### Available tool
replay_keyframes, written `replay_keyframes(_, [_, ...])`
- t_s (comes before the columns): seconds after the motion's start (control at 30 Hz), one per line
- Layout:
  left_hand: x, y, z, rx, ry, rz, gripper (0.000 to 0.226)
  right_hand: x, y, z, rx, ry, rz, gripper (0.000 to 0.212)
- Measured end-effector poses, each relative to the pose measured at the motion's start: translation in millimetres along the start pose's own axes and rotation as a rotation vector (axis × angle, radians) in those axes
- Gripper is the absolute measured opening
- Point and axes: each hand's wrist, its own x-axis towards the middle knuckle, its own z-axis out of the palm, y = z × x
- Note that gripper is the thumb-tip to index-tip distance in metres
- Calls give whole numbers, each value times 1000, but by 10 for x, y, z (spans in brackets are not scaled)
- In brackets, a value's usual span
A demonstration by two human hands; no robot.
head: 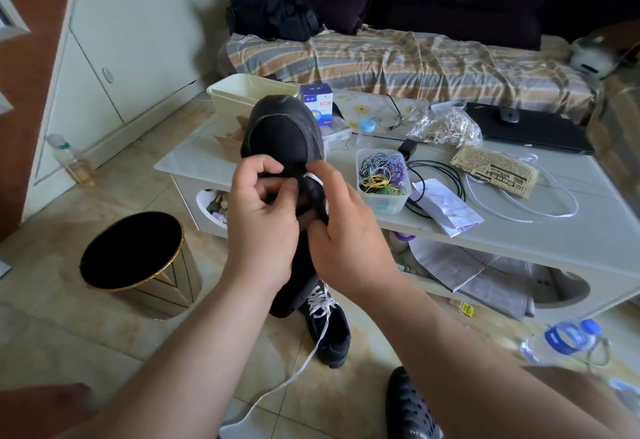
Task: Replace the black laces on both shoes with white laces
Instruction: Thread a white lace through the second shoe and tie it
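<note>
Shoe [285,133] sits raised over the worktop [519,210] edge, both hands pinching at its eyelets: left hand [261,216] on the soft upper, right hand [341,230] on limp white lace [313,178]. Light, floppy; I judge gripping the lace tip works best.

Two hands: the left hand [261,216] and the right hand [346,234]. Two black shoes: one shoe [284,133] held up, a second shoe [325,327] on the floor. Two white laces: one lace [313,178] on the held shoe, another lace [526,206] near the table's [554,230] right edge. One bin [138,258]. Two bottles: one bottle [71,158] by the wall, another bottle [568,338] on the floor.
</note>
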Motion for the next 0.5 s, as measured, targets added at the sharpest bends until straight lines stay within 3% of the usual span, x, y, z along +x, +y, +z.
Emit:
replay_keyframes(0.23, [-13, 3, -27, 357, -147, 141, 39, 15, 167, -13, -84, 57, -28, 65])
replay_keyframes(0.37, [-53, 17, -67, 651, -231, 264, 32, 82, 273, -44, -76, 57, 59, 67])
replay_keyframes(0.5, [-70, 90, -76, 697, -275, 205, 28, 123, 298, -126, -181, 49, 28, 66])
